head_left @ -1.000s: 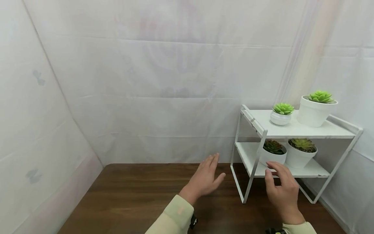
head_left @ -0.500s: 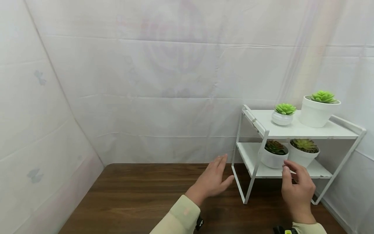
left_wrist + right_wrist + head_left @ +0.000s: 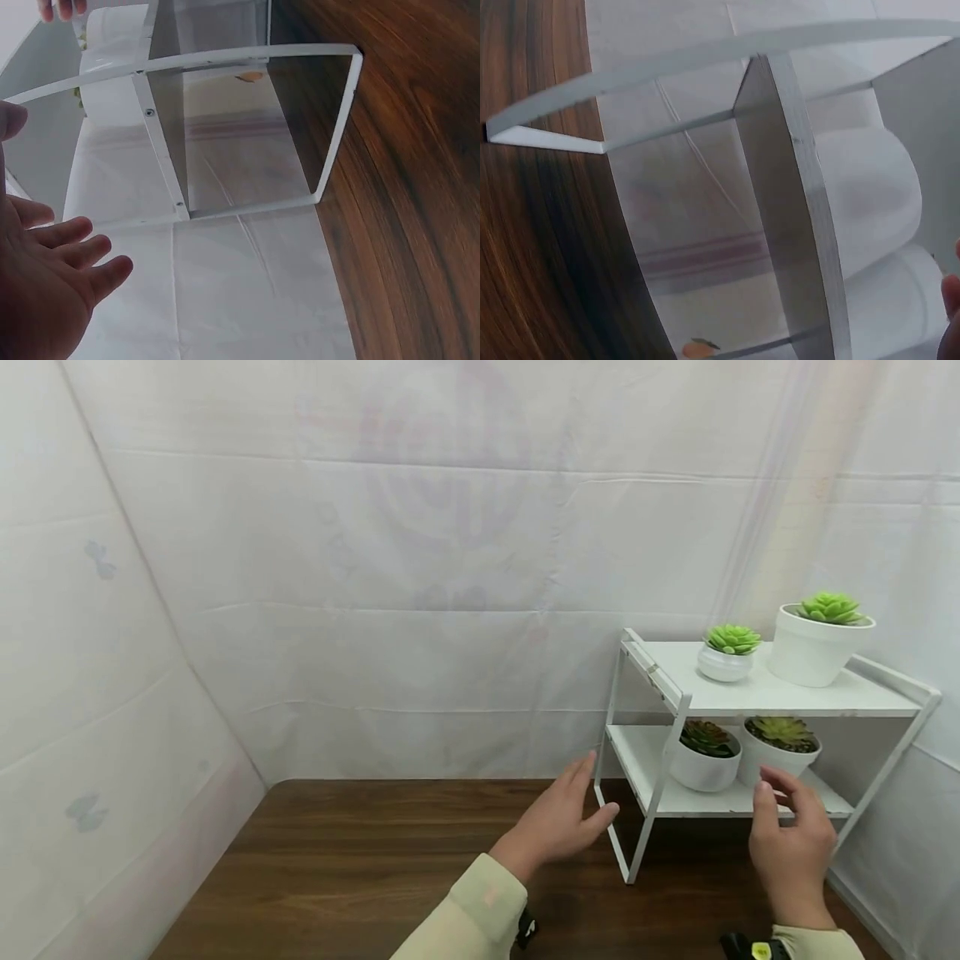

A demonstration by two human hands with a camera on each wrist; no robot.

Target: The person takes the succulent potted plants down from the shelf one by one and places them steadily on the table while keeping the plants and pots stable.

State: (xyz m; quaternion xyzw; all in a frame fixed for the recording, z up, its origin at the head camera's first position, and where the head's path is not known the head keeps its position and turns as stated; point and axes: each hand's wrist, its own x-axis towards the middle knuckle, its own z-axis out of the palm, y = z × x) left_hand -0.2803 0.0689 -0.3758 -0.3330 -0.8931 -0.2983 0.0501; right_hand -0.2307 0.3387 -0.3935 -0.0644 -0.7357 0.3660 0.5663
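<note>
The two-tier white shelf looks stiff and fairly light to me, with its slim side frames the natural place to take hold. On its lower tier, side by side, stand the dark succulent's pot and the green succulent's pot; both seem rigid and smooth, perhaps a bit slippery, best held round the wall below the rim. The left hand is just outside the shelf's left frame, fingers straight, thumb apart, holding nothing. The right hand is in front of the shelf's lower tier, fingers loosely bent round nothing, both pots beyond its fingertips; whether those touch the tier's edge, I can't tell.
</note>
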